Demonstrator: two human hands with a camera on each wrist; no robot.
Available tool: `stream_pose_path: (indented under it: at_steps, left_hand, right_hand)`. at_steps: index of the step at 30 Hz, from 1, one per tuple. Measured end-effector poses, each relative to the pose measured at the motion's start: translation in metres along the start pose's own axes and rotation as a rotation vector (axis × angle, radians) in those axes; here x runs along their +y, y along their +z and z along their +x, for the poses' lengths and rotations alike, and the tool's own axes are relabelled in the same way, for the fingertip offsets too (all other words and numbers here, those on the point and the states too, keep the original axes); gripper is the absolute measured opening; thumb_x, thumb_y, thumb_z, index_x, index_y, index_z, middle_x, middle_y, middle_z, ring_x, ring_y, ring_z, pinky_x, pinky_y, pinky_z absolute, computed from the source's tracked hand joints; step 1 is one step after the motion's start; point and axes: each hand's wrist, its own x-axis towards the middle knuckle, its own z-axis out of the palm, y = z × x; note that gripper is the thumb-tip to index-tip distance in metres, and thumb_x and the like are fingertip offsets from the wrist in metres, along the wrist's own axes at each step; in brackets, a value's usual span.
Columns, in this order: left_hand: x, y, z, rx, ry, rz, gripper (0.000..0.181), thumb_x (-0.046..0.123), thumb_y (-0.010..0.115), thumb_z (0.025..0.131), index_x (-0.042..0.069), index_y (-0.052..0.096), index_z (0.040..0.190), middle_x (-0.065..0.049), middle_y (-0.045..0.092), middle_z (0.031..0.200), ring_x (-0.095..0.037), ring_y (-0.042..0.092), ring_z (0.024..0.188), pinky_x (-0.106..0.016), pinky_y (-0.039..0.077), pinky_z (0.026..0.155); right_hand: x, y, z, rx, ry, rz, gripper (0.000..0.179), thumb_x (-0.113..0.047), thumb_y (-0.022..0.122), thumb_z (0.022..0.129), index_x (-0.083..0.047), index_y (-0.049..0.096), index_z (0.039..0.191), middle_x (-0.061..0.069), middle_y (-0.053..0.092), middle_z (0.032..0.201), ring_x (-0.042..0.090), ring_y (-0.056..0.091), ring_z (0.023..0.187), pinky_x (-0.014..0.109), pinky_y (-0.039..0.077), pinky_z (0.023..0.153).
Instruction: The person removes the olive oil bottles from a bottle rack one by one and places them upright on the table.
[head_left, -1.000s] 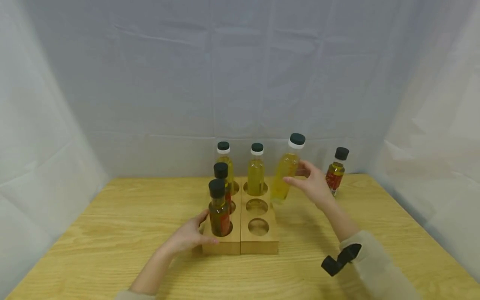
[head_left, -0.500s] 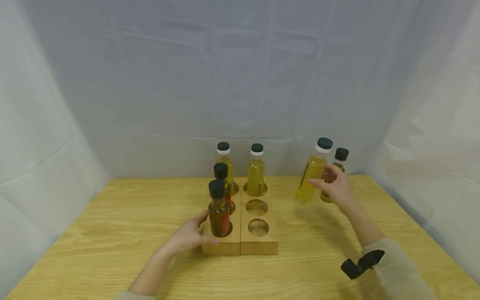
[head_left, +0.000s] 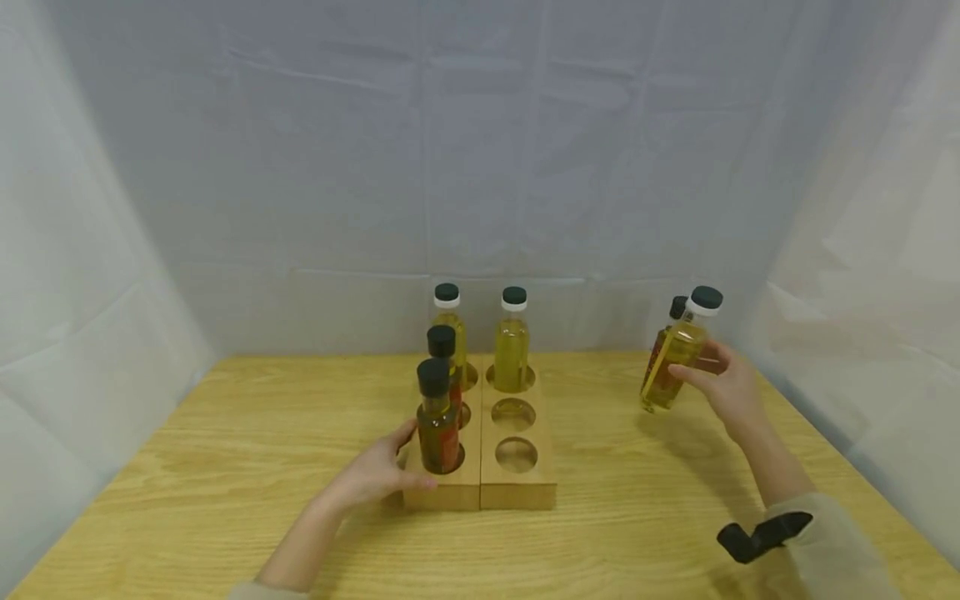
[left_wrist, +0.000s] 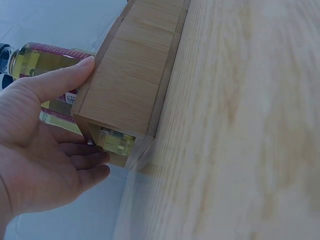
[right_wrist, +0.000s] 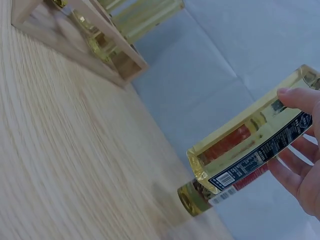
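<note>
My right hand (head_left: 727, 387) grips a clear bottle of yellow oil (head_left: 688, 343) with a dark green cap and white collar, tilted in the air at the table's right. Its dark printed label (right_wrist: 260, 155) shows in the right wrist view. Partly hidden behind it stands a smaller black-capped oil bottle (head_left: 652, 362) with a red label. My left hand (head_left: 371, 475) holds the front left corner of a wooden bottle rack (head_left: 517, 497), thumb along the front, fingers at the side. Two black-capped bottles (head_left: 438, 437) stand in the rack's left column.
Two green-capped yellow oil bottles (head_left: 512, 354) stand in the rack's back holes. The middle hole (head_left: 513, 413) and front hole (head_left: 517, 454) of the right column hold no bottle. White cloth (head_left: 480, 167) hangs behind and beside the wooden table (head_left: 285, 433).
My right hand has carried the yellow oil bottle rightward, away from the rack, to in front of the lone black-capped bottle. My left hand and the rack stay in place.
</note>
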Motion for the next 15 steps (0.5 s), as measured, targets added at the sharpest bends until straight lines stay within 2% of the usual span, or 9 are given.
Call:
stream_pose_path:
  at_steps: [7,10,15]
  left_hand:
    - [-0.001,0.0,0.001,0.0,-0.002,-0.004,0.103,0.024,0.081,0.069,-0.008,0.018,0.144,-0.031,0.019,0.146,-0.049,0.019,0.131,-0.061,0.019,0.104]
    - [-0.001,0.001,0.001,0.002,0.004,-0.002,0.103,0.024,0.081,0.07,-0.009,0.017,0.143,-0.032,0.019,0.145,-0.048,0.019,0.132,-0.06,0.019,0.104]
    - [-0.001,0.0,0.001,0.002,0.007,0.002,0.103,0.024,0.081,0.07,-0.01,0.017,0.143,-0.032,0.019,0.145,-0.048,0.019,0.132,-0.06,0.018,0.104]
  right_hand:
    - [0.016,-0.01,-0.002,0.009,0.049,-0.049,0.071,-0.034,0.064,0.087,0.005,0.034,0.138,0.02,0.045,0.127,0.015,0.047,0.102,0.024,0.043,0.08]
    - [0.024,-0.013,-0.002,0.021,0.062,-0.072,0.071,-0.035,0.064,0.087,0.004,0.034,0.139,0.021,0.044,0.13,0.018,0.047,0.104,0.028,0.042,0.082]
    - [0.037,-0.017,-0.004,0.038,0.048,-0.094,0.069,-0.034,0.065,0.087,0.003,0.037,0.138,0.02,0.046,0.127,0.011,0.048,0.099,0.025,0.043,0.078]
